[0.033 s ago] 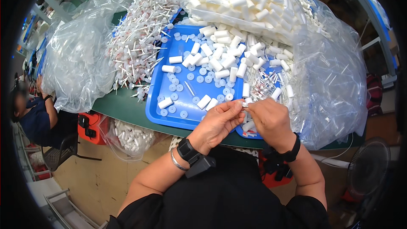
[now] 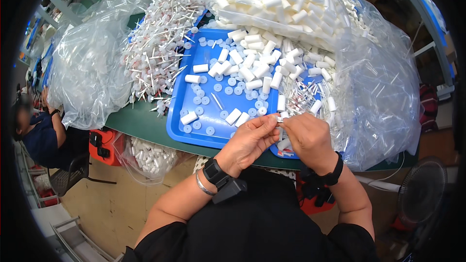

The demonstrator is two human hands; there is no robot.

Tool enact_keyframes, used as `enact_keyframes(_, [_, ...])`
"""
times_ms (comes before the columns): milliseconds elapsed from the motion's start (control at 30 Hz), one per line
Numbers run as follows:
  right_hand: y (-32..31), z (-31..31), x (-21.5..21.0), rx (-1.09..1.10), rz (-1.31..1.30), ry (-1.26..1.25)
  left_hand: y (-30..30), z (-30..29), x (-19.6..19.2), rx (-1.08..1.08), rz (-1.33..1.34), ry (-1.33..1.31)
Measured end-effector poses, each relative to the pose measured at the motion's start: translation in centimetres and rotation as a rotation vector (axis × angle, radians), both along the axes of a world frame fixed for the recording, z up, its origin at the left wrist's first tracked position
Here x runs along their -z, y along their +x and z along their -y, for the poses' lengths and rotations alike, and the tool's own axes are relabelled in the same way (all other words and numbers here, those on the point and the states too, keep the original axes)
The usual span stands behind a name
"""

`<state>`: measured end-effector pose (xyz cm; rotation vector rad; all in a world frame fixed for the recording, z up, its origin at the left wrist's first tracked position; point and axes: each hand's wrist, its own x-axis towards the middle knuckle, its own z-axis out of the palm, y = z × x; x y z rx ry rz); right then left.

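Over the near right edge of the blue tray [image 2: 194,131], the left hand [image 2: 248,141] and right hand [image 2: 309,138] are together pinching a small white piece [image 2: 280,116] between their fingertips.

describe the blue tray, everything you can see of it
The blue tray looks like glossy plastic, rectangular with rounded corners and a raised rim. It lies flat on the green table, strewn with white tubes and small round caps. Clear bags cover its far and right edges; both hands work over its near right corner.

Black top; black watch [image 2: 215,172] and silver bangle [image 2: 202,186] left; black wristband [image 2: 329,177] right
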<state>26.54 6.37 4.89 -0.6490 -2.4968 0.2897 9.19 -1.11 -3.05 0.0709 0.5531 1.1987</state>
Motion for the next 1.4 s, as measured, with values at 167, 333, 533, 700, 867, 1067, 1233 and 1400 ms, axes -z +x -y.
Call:
enact_keyframes(167, [0.5, -0.2, 1.2, -0.008, -0.066, -0.085, 0.0, 0.0, -1.2, -0.002, -0.094, -0.043])
enact_keyframes(333, [2.2, -1.9, -1.1, 0.149, -0.113, -0.458, -1.2, -0.4, -1.5, -0.11, -0.272, 0.014])
enact_keyframes(533, [7.3, -2.6, -1.4, 0.115, 0.204, -0.223, -2.9, -0.4, -2.3, -0.178, -0.273, -0.027])
enact_keyframes(700, [7.5, -1.5, 0.0, 0.02, 0.359, -0.191, -1.9, -0.2, -1.5, -0.128, -0.271, -0.035])
enact_keyframes(867, [7.2, -0.6, -0.1, -0.048, 0.368, -0.247, -1.9, -0.1, -1.2, -0.129, -0.281, -0.057])
enact_keyframes(1067, [6.9, -0.2, 0.7, 0.002, 0.408, -0.157, -1.9, -0.1, -1.2, -0.134, -0.286, -0.081])
enact_keyframes(1233, [5.6, -0.1, 1.7, -0.006, 0.388, -0.103, -1.7, -0.1, -1.2, -0.121, -0.282, -0.068])
enact_keyframes(1400, [5.5, -0.2, 3.4, 0.013, 0.488, 0.017, -1.7, 0.1, -1.6, -0.116, -0.286, -0.075])
